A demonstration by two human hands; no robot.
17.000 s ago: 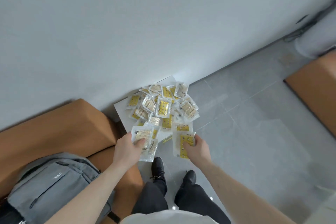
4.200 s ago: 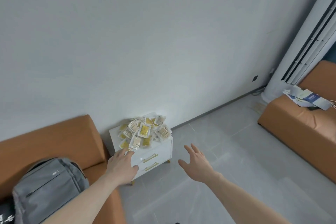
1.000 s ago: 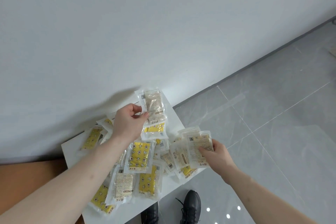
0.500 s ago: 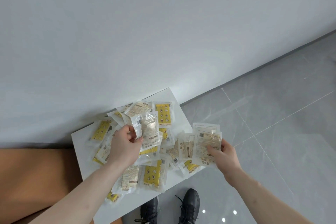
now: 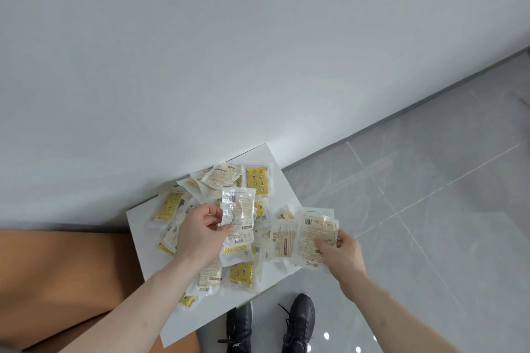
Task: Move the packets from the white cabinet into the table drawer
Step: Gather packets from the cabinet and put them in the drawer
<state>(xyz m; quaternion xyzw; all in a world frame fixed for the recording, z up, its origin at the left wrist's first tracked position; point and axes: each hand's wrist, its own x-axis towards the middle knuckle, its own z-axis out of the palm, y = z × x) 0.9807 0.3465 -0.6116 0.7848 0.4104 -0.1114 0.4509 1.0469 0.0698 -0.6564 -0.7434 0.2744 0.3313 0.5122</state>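
Gathering step: my left hand (image 5: pixel 200 233) pinches one packet (image 5: pixel 238 216), my right hand (image 5: pixel 342 253) clasps several packets (image 5: pixel 314 233) above the cabinet (image 5: pixel 137 219) pile (image 5: pixel 243 269) (plenty left). Next, carry them to the drawer.

A home sitting room: tan sofa (image 5: pixel 57 275) by a white cabinet (image 5: pixel 137 218), grey tiled floor (image 5: pixel 430 209).

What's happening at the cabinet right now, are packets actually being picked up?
Yes. A person stands over the white cabinet, whose top is covered with a pile of yellow and clear packets. The left hand pinches one clear packet lifted above the pile. The right hand grips a small stack of packets at the cabinet's right edge. No table drawer is in view, so nothing visible has been stowed.
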